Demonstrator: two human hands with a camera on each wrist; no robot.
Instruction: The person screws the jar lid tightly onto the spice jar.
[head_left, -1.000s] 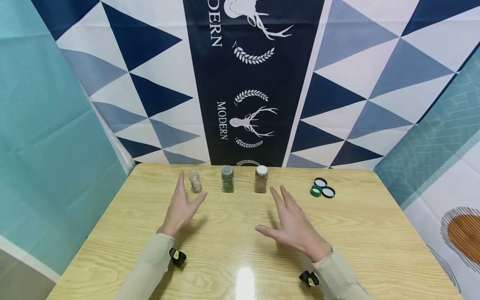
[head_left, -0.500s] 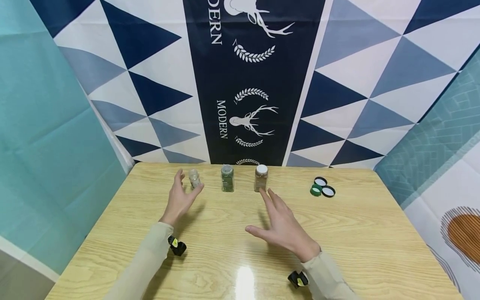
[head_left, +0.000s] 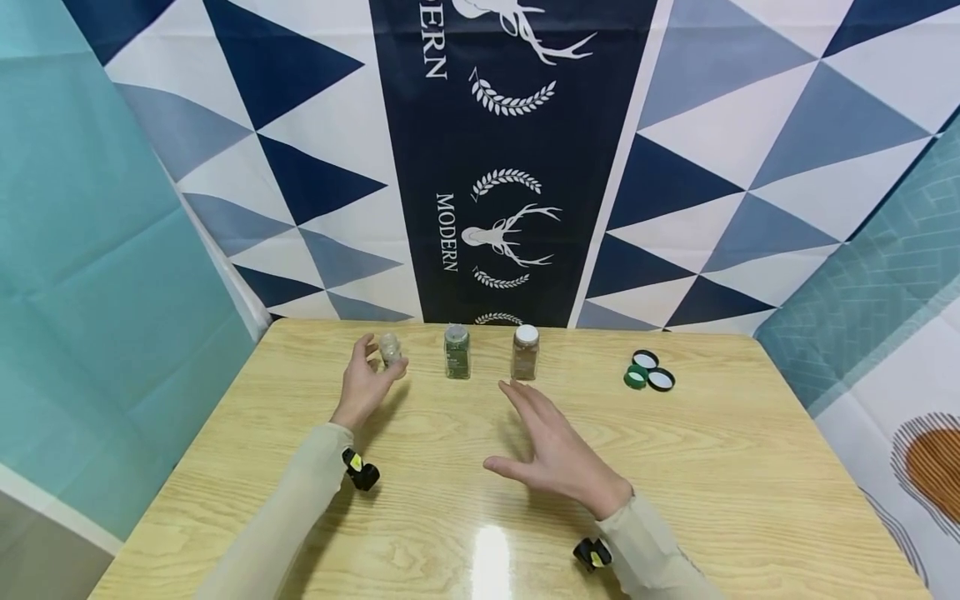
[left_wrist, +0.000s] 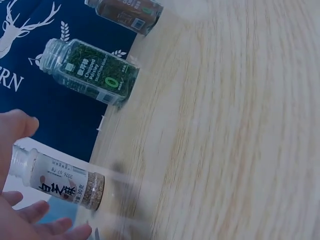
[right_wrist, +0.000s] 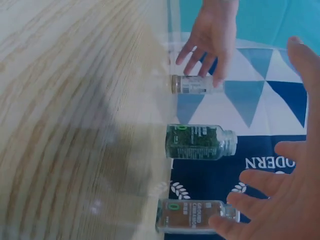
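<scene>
My left hand (head_left: 363, 390) reaches around a small glass jar of pale seeds (left_wrist: 64, 181), thumb on one side and fingers on the other. In the left wrist view a gap shows between the thumb and the jar's uncapped neck. To its right stands a lidless jar of chopped parsley (head_left: 457, 357), then a jar of ground cinnamon (head_left: 525, 357), brown inside. My right hand (head_left: 562, 454), fingers extended and thumb spread, hovers in front of the cinnamon jar and holds nothing. All three jars are upright in a row near the table's back edge.
Three lids lie together at the back right of the wooden table (head_left: 450, 467): a green lid (head_left: 635, 377), a black lid (head_left: 661, 380) and another black lid (head_left: 645, 360). A patterned cloth (head_left: 495, 167) hangs right behind the table.
My left hand has moved in around the small seed jar, its fingers drawing closer to it. My right hand has shifted left, below the cinnamon jar in the head view.
</scene>
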